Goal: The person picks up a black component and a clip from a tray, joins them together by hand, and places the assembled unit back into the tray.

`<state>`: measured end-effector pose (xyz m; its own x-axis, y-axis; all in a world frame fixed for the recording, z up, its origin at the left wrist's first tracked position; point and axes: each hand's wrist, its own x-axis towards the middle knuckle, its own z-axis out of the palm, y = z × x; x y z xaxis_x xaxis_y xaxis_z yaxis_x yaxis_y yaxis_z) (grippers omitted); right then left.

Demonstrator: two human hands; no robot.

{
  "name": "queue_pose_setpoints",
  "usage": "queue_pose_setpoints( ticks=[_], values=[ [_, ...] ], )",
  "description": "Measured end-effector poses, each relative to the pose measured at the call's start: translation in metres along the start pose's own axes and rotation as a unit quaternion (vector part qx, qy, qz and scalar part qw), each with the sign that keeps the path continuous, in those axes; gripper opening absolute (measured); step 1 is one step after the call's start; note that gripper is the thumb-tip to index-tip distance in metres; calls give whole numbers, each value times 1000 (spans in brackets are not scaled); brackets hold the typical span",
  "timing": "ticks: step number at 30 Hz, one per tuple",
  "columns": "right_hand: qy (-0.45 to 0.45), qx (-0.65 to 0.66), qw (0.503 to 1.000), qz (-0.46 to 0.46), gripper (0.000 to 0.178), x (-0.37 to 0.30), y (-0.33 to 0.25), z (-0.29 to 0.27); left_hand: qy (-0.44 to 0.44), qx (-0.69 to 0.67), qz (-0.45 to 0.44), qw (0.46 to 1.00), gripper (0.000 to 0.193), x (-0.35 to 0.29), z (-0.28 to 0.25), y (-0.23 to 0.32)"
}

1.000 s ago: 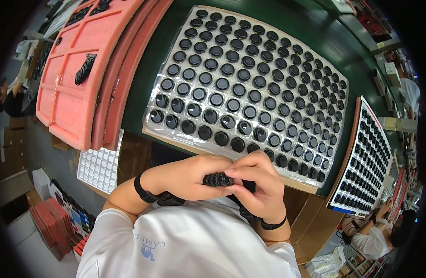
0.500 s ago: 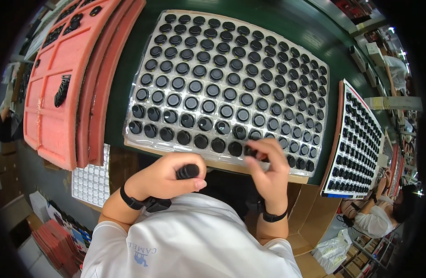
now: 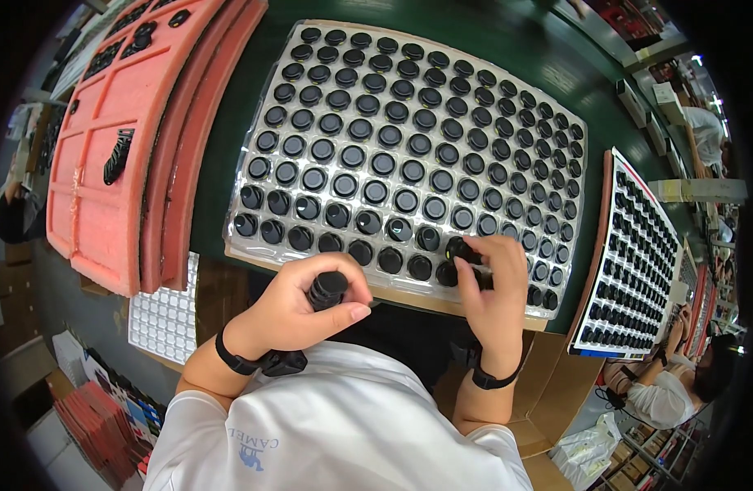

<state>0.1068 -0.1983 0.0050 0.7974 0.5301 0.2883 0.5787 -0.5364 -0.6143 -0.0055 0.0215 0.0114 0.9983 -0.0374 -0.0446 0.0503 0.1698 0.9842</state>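
Observation:
A clear plastic tray (image 3: pixel 395 283) in front of me holds rows of round black lens-like pieces (image 3: pixel 376 191) in its pockets. My left hand (image 3: pixel 290 309) is closed around several ribbed black cylindrical pieces (image 3: pixel 328 286), stacked together near the tray's front edge. Over the front rows, toward the right, my right hand (image 3: pixel 499 286) pinches a black lens-like piece (image 3: pixel 458 249) between thumb and fingers. That piece looks tilted, with a small yellow-green mark on its side. The fingers partly cover it and the pockets beneath.
Stacked pink foam trays (image 3: pixel 98 192) stand at the left, a few black pieces on top. Another filled tray (image 3: pixel 630 270) is at the right. An empty-pocketed white tray (image 3: pixel 164 315) lies lower left, and a cardboard box (image 3: pixel 556 385) lower right. A person (image 3: pixel 671 389) sits beyond it.
My right hand has shifted slightly right and away from me, carrying its piece over the second row from the front. The left hand keeps its grip, the stack turned more upright.

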Motion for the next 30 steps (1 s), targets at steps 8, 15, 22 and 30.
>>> queue_pose_setpoints(
  ticks=[8,15,22,30],
  values=[
    [-47,299,950,-73,27,-9,-32,10,-6,-30,-18,999,31,9,12,3],
    [-49,275,950,-139,28,-4,-35,13,-13,3,13,1000,37,5,10,3],
    [-27,221,960,-171,26,-2,-38,17,-16,-6,-30,999,38,6,6,4],
    [-116,774,604,150,34,-14,-24,31,-12,-139,-18,990,35,10,4,4]
  ],
)
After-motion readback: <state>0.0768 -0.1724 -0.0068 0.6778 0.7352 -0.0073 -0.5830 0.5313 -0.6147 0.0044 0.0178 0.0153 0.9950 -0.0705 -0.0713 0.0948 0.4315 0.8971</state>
